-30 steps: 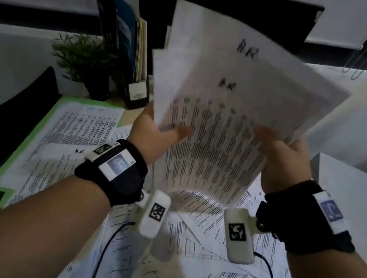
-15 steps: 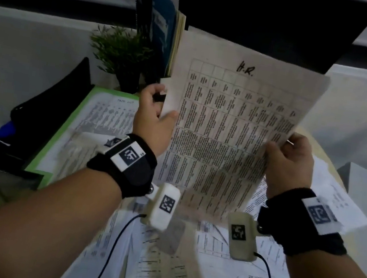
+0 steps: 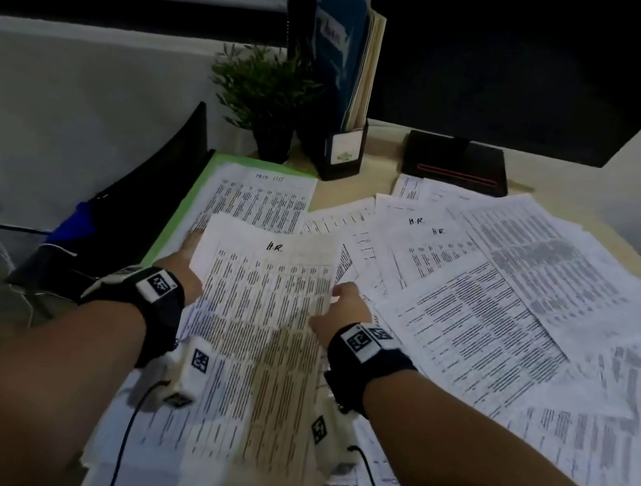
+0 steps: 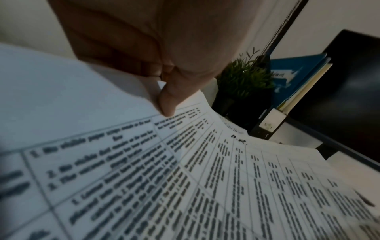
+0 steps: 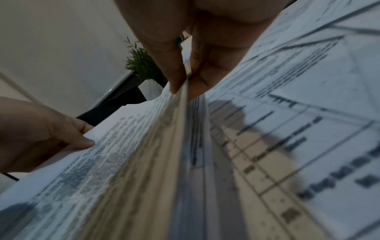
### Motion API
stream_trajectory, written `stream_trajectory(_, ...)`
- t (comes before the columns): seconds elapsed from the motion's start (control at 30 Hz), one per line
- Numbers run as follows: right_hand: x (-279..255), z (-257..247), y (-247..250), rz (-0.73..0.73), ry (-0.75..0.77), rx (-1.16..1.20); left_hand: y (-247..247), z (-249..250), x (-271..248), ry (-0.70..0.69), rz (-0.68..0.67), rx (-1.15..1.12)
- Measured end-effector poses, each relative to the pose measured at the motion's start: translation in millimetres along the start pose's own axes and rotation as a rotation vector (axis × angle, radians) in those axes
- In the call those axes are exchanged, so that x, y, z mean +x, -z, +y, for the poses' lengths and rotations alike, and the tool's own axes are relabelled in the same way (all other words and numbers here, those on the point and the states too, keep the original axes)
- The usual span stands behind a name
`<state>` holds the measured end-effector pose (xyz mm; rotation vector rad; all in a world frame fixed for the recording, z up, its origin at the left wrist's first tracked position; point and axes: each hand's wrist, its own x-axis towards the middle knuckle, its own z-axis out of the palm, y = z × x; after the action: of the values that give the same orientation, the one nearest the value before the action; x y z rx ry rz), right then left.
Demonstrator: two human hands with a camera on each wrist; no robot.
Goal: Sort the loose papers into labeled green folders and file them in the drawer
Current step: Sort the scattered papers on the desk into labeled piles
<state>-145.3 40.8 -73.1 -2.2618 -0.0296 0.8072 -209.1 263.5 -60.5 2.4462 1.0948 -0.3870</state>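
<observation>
I hold a stack of printed sheets marked "H.R." (image 3: 262,317) nearly flat, low over the desk, between both hands. My left hand (image 3: 187,260) pinches its left edge, thumb on top (image 4: 166,104). My right hand (image 3: 342,308) pinches the right edge between thumb and fingers (image 5: 185,81). The stack (image 5: 144,162) is several sheets thick. An open green folder (image 3: 186,214) with a printed sheet in it lies on the desk just beyond the stack, at the left. Many loose printed papers (image 3: 508,312) cover the desk to the right, two of them marked "H.R.".
A small potted plant (image 3: 265,97) and a black file holder with blue folders (image 3: 343,79) stand at the back. A monitor base (image 3: 455,163) sits behind the papers. A black tray (image 3: 127,214) lies left of the green folder.
The stack was upright in front of me; both hands have lowered it forward and down until it lies nearly flat over the desk near the green folder.
</observation>
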Motion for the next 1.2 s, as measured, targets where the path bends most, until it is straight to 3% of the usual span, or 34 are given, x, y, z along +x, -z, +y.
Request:
stream_trajectory(0.2,2.1,0.0,-8.7,-0.05,-0.018,-0.049,-12.7,-1.7,-2.2,0.156,0.104,0.064)
stream_trajectory(0.3,3.9,13.8,21.6,0.043,-0.033,-0.098,-13.4,23.5,-10.3,0.178,0.161,0.056)
stream_trajectory(0.43,3.1,54.9,88.4,0.193,-0.102,-0.549,-30.5,88.5,-22.6,-0.063,0.121,-0.034)
stream_trajectory(0.53,-13.2,91.2,127.4,0.064,-0.21,-0.776,-57.0,134.7,-38.9,-0.285,0.008,-0.074)
stream_trajectory(0.63,-30.4,125.7,141.3,-0.067,-0.19,-0.908,-90.1,168.8,-60.4,-0.397,-0.152,-0.098)
stream_trajectory(0.73,-34.9,146.6,136.0,-0.112,-0.09,-0.939,-118.2,191.3,-77.9,-0.394,-0.232,0.042)
stream_trajectory(0.9,-35.2,147.6,137.5,-0.093,-0.066,-0.923,-134.3,216.4,-82.1,-0.426,-0.177,0.311)
stream_trajectory(1.1,-31.5,147.1,149.3,-0.126,0.064,-0.969,-141.1,234.5,-77.2,-0.359,-0.201,0.325)
stream_trajectory(1.2,-29.2,149.9,168.1,-0.143,0.134,-0.874,-142.8,238.4,-76.5,-0.329,-0.25,0.257)
